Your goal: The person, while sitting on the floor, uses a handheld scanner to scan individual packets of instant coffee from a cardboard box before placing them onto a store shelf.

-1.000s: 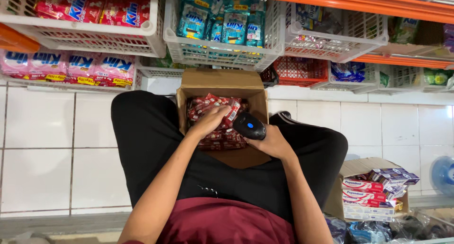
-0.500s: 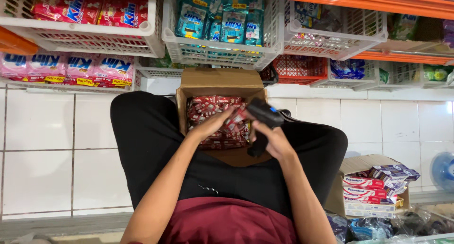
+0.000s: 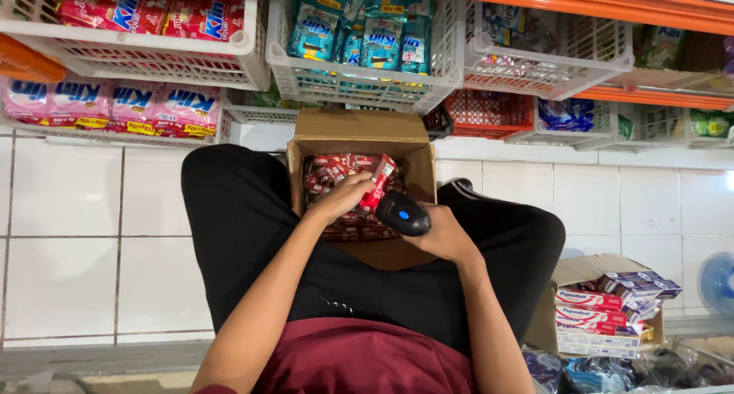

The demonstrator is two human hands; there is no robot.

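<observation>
Crouching over an open cardboard box (image 3: 359, 134) at the middle of the frame, the person has the left hand (image 3: 340, 199) closed around one red packet (image 3: 376, 186), lifted just above the heap of like red packets in the box. The right hand (image 3: 443, 237) is wrapped around a black handheld scanner (image 3: 403, 213), its head almost touching that packet.

The packet looks lightly pinched at its lower end; as I judge it, a slack grip could let it drop back among the others and be lost in the heap. The scanner head sits so close that it might knock the packet askew.

By count: one scanner, one packet in hand, and many more in the box, too crowded to number. A second cardboard box (image 3: 569, 275) at lower right holds several flat cartons, at least three red-and-white and two purple. Along the top of the frame, white baskets (image 3: 359, 84) hold sachets, with one red basket (image 3: 489, 115) among them.
</observation>
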